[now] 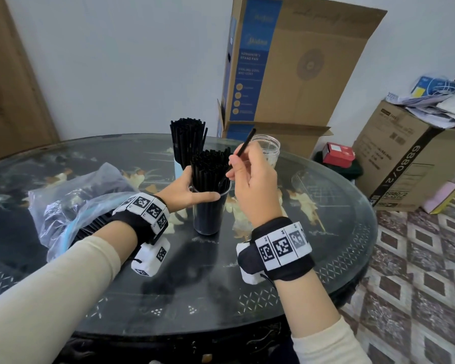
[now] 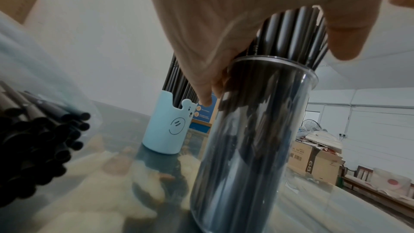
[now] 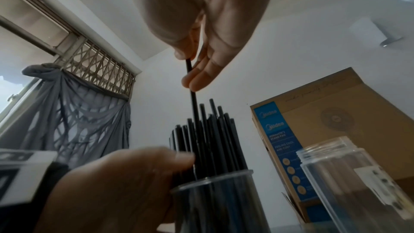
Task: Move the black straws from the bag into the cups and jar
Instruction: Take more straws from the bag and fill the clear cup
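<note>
Taking the clear plastic cup as the landmark: it stands upright on the glass-topped table, packed with black straws whose long axes run near vertical. Nearest the camera, the left hand wraps the cup at its rim, thumb across the front and fingers behind, steadying it. Just right of the cup and above its rim, the right hand pinches a single black straw between thumb and fingertips; in the right wrist view the straw's lower end already sits among the standing bundle, its upper end tilted up and away to the right. So the coming push likely runs straight down along that axis, and the right hand is the one placed for it.

Left of the cup lies the plastic bag with more straws lying flat inside. Behind the cup stands the pale blue bear cup, also full. Behind and right waits the clear jar, seemingly holding none.
</note>
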Demonstrator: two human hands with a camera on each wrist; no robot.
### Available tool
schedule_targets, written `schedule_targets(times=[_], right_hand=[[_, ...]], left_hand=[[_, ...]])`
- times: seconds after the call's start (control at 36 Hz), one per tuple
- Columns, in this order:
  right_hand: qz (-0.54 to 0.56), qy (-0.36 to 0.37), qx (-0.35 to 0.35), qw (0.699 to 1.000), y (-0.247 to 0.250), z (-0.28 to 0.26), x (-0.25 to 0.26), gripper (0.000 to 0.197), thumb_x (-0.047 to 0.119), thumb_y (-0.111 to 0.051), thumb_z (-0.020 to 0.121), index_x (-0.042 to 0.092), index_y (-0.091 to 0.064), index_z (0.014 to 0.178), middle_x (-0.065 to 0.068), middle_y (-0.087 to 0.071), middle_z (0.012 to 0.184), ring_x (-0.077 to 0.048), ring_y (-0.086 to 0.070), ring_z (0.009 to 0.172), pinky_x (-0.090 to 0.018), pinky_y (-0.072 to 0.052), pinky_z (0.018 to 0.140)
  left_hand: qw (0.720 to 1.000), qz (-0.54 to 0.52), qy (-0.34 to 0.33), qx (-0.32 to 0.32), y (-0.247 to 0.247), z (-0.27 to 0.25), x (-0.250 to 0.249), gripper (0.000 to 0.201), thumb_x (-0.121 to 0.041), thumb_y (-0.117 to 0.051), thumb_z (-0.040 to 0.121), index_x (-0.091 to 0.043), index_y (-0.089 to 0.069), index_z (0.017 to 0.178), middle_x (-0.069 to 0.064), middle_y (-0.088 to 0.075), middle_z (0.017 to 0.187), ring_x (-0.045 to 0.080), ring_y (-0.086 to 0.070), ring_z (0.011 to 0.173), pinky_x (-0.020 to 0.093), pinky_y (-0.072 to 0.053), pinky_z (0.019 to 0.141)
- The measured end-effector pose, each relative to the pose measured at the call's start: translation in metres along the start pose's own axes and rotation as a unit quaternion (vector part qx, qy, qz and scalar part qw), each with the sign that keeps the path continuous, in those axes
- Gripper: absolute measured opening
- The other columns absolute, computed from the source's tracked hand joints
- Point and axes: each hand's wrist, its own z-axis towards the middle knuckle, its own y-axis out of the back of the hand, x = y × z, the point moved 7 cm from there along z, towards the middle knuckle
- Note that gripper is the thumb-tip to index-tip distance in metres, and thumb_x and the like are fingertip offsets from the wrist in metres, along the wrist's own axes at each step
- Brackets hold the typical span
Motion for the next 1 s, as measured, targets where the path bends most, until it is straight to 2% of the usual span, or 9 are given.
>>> schedule_targets(times=[0.08, 0.17, 0.25, 0.33, 0.42, 0.53, 0.72, 0.86, 1.0], right_hand=[[-0.004, -0.005, 0.022, 1.000, -0.009, 0.000, -0.007, 0.004, 0.011, -0.052, 0.097, 0.008, -0.051, 0.094, -0.007, -0.061, 0.086, -0.015, -0.065, 0.074, -0.017, -0.050, 0.067], [-0.034, -0.028, 0.028, 0.999, -0.019, -0.004, -0.020, 0.002, 0.010, -0.057, 0.094, 0.009, -0.057, 0.092, -0.006, -0.064, 0.084, -0.018, -0.066, 0.077, -0.033, -0.055, 0.072], [-0.041, -0.071, 0.018, 0.997, -0.024, -0.012, -0.037, 0.010, 0.011, -0.063, 0.091, 0.008, -0.060, 0.082, -0.007, -0.066, 0.075, -0.016, -0.067, 0.073, -0.034, -0.055, 0.071], [-0.045, -0.113, 0.013, 0.993, -0.029, -0.019, -0.051, 0.017, 0.014, -0.066, 0.090, 0.012, -0.058, 0.076, -0.007, -0.067, 0.072, -0.014, -0.068, 0.072, -0.034, -0.056, 0.071], [-0.046, -0.129, 0.009, 0.991, -0.032, -0.022, -0.056, 0.015, 0.017, -0.067, 0.090, 0.017, -0.057, 0.077, -0.004, -0.067, 0.073, -0.014, -0.068, 0.073, -0.029, -0.056, 0.071], [-0.054, -0.110, -0.011, 0.992, -0.032, -0.024, -0.050, 0.012, 0.017, -0.066, 0.089, 0.017, -0.060, 0.079, 0.000, -0.063, 0.072, -0.004, -0.058, 0.064, -0.009, -0.047, 0.062], [-0.104, -0.091, 0.000, 0.990, -0.040, -0.028, -0.054, 0.017, 0.011, -0.062, 0.090, 0.009, -0.061, 0.073, -0.003, -0.058, 0.066, -0.021, -0.056, 0.065, -0.033, -0.049, 0.064], [-0.122, -0.108, 0.017, 0.987, -0.046, -0.033, -0.060, 0.015, 0.012, -0.064, 0.089, 0.009, -0.063, 0.074, -0.002, -0.058, 0.070, -0.019, -0.054, 0.066, -0.026, -0.040, 0.062], [-0.090, -0.104, -0.030, 0.990, -0.038, -0.032, -0.052, 0.007, 0.014, -0.069, 0.085, 0.009, -0.069, 0.080, -0.003, -0.065, 0.071, -0.013, -0.059, 0.064, -0.024, -0.050, 0.065]], left_hand=[[1.000, 0.011, -0.008, -0.003, -0.003, 0.001, -0.003, 0.086, -0.046, -0.076, 0.073, -0.021, -0.029, 0.141, -0.008, -0.052, 0.133, 0.000, -0.049, 0.121, 0.020, -0.040, 0.097], [1.000, 0.018, -0.018, 0.000, -0.005, 0.001, -0.002, 0.088, -0.043, -0.078, 0.071, -0.021, -0.028, 0.140, -0.007, -0.052, 0.132, -0.002, -0.050, 0.119, 0.017, -0.042, 0.095], [0.998, 0.041, -0.043, -0.004, -0.006, 0.001, -0.001, 0.092, -0.019, -0.081, 0.074, -0.019, -0.021, 0.143, -0.003, -0.045, 0.135, -0.009, -0.045, 0.115, 0.001, -0.038, 0.085], [0.996, 0.064, -0.061, -0.010, -0.006, 0.001, 0.001, 0.088, -0.010, -0.077, 0.078, -0.012, -0.018, 0.143, -0.006, -0.044, 0.128, -0.011, -0.045, 0.108, -0.005, -0.034, 0.081], [0.996, 0.072, -0.058, -0.013, -0.007, 0.004, 0.005, 0.087, -0.009, -0.075, 0.079, -0.011, -0.016, 0.143, -0.007, -0.044, 0.125, -0.007, -0.047, 0.106, -0.005, -0.034, 0.080], [0.995, 0.083, -0.053, -0.016, -0.008, 0.005, 0.008, 0.090, -0.014, -0.076, 0.079, -0.011, -0.013, 0.144, -0.008, -0.042, 0.129, 0.003, -0.044, 0.119, 0.000, -0.034, 0.087], [0.995, 0.080, -0.056, -0.023, -0.008, 0.009, 0.013, 0.086, -0.012, -0.076, 0.079, -0.008, -0.017, 0.141, -0.006, -0.042, 0.127, 0.004, -0.043, 0.117, -0.005, -0.033, 0.085], [0.995, 0.081, -0.054, -0.017, -0.008, 0.010, 0.014, 0.088, -0.012, -0.076, 0.079, -0.009, -0.015, 0.142, -0.006, -0.039, 0.129, 0.003, -0.041, 0.119, -0.006, -0.032, 0.083], [0.996, 0.082, -0.040, -0.021, -0.008, 0.012, 0.017, 0.097, -0.018, -0.077, 0.079, -0.007, -0.009, 0.146, -0.010, -0.037, 0.131, 0.004, -0.039, 0.125, 0.006, -0.033, 0.095]])
